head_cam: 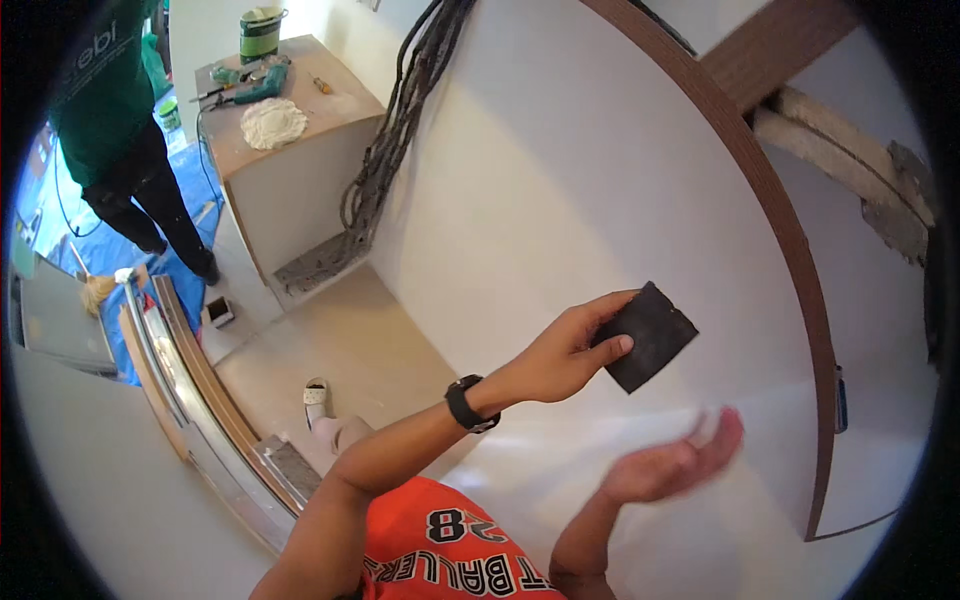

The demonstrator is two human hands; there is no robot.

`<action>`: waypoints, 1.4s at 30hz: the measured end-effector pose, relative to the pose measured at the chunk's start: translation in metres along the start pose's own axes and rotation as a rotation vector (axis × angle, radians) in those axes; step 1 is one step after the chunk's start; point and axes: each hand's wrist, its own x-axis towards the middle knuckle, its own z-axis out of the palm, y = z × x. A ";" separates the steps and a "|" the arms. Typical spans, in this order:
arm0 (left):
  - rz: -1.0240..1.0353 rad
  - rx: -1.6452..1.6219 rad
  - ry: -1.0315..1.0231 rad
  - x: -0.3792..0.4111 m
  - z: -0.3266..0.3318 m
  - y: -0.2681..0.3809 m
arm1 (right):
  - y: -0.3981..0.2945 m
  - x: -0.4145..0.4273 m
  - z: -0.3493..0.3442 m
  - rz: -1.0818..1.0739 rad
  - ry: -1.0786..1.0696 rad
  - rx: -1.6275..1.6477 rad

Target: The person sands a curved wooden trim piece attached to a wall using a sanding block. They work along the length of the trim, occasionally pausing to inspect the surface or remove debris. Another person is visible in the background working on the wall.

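My left hand [570, 352], with a black watch [472, 405] on its wrist, grips a black square of what looks like sandpaper [652, 337]. The thumb lies on its near face and the fingers go behind it. Below and to the right, my right hand [671, 461] is raised with nothing in it; motion blurs its fingers. Both hands are in front of a smooth white wall panel [570, 202]. A dark brown wood-look trim [780, 202] curves along the panel's right side.
A person [112, 112] in a green top stands at far left on blue sheeting [176, 169]. A cabinet [322, 180] bears a green power drill [262, 86], white powder [274, 124] and a bucket [260, 36]. Cables [397, 135] hang beside it. Long boards [202, 360] lie at left.
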 end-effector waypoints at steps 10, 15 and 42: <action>0.186 1.347 0.066 0.003 -0.114 0.181 | -0.091 -0.015 0.221 1.072 0.027 0.981; 0.716 1.640 0.183 0.049 -0.146 0.307 | -0.078 0.023 0.279 1.047 0.436 0.980; 0.949 1.856 -1.366 0.243 -0.118 0.352 | -0.113 0.113 0.432 0.516 1.015 0.693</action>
